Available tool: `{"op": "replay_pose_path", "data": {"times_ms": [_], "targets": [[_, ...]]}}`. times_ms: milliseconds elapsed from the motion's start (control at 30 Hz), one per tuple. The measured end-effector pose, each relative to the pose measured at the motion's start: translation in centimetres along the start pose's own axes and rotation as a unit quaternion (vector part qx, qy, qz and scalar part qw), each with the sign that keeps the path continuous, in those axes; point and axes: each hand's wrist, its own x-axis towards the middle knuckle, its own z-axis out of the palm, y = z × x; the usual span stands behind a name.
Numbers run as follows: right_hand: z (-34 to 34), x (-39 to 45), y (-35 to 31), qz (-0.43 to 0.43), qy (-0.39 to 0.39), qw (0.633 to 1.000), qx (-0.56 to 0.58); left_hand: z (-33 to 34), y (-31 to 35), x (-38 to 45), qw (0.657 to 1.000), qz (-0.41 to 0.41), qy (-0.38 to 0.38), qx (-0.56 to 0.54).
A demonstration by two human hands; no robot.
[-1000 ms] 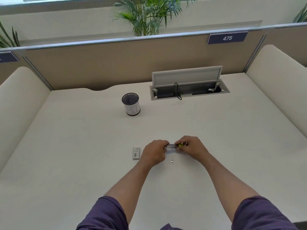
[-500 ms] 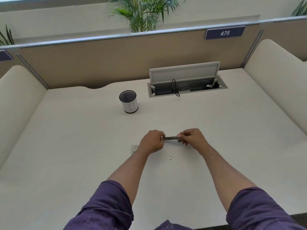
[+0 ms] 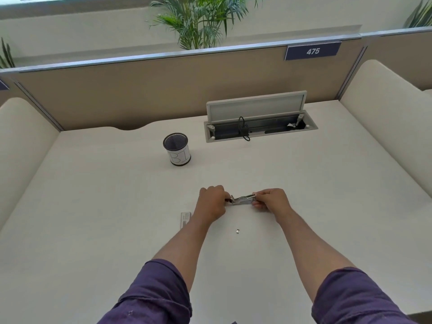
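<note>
Both hands meet over the middle of the desk. The left hand curls round one end of the small metal stapler, and the right hand pinches the other. A tiny metal piece lies nearer the front edge, and a small box peeks out beside the left wrist. A mesh pen cup stands toward the far edge.

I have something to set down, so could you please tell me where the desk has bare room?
The desk is bare left of the mesh cup, between it and the left hand, and right of the right hand. Crowded around the hands: the metal tool, small box, tiny metal piece.
</note>
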Motion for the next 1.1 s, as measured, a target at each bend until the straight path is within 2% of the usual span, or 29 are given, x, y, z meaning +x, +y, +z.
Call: {"op": "replay_pose_path", "data": {"times_ms": [67, 267, 400, 467, 533, 567, 633, 733, 800, 1100], "targets": [[-0.1, 0.2, 0.0, -0.008, 0.018, 1.0, -0.02, 0.4, -0.2, 0.2, 1.0, -0.013, 0.018, 0.008], [0.1, 0.3, -0.2, -0.081, 0.076, 0.973, -0.2, 1.3, -0.4, 0.4, 0.999, -0.026, 0.039, -0.02], [-0.1, 0.3, -0.1, -0.088, 0.066, 0.969, -0.219, 1.5, -0.8, 0.0, 0.998, -0.019, 0.042, -0.046], [0.0, 0.0, 0.2, -0.118, 0.079, 0.964, -0.227, 1.7, -0.7, -0.5, 0.995, -0.017, 0.083, -0.054], [-0.1, -0.7, 0.6, -0.186, 0.101, 0.951, -0.226, 1.9, -0.4, -1.5, 0.987, -0.015, 0.144, -0.068], [-0.2, -1.2, 0.9, -0.229, 0.094, 0.942, -0.228, 2.1, -0.3, -1.9, 0.984, -0.005, 0.163, -0.074], [-0.4, -1.9, 1.7, -0.303, 0.028, 0.917, -0.259, 2.7, -0.1, -2.8, 0.983, 0.019, 0.165, -0.082], [-0.2, -2.6, 2.5, -0.307, -0.102, 0.886, -0.333, 3.4, 0.3, -3.7, 0.99, -0.005, 0.101, -0.099], [0.2, -2.9, 2.8, -0.297, -0.147, 0.866, -0.374, 3.7, 0.4, -3.8, 0.991, -0.022, 0.08, -0.107], [1.7, -4.1, 3.1, -0.263, -0.19, 0.852, -0.409, 3.9, 1.4, -2.9, 0.988, -0.059, 0.057, -0.134]]}}
